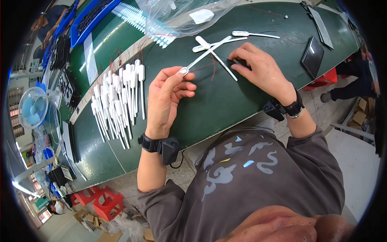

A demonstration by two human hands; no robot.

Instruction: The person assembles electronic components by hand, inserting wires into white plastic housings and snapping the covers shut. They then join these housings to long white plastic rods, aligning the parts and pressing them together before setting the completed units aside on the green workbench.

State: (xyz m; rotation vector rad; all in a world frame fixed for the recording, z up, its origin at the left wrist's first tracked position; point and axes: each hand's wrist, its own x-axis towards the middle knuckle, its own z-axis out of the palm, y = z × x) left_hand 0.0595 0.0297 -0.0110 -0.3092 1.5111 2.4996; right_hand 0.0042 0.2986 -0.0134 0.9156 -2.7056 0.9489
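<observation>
My left hand (169,86) pinches a slim white plastic stick with an oval head (184,71) between thumb and forefinger. Its shaft points away to the upper right. My right hand (260,68) is above the table with thumb and fingertips drawn together. A thin dark wire runs to those fingertips; its end is hidden there. Between my hands, another white stick (223,62) lies slanted across others, with a red wire (213,68) beside it. One more white stick (258,35) rests beyond my right hand.
A bundle of several white sticks (117,92) with red wires lies left on the green table (209,107). Clear plastic bags (177,16) and a white-blue strip sheet (139,22) lie at the back. A black phone (312,57) is at right; a blue tray (90,24) at far left.
</observation>
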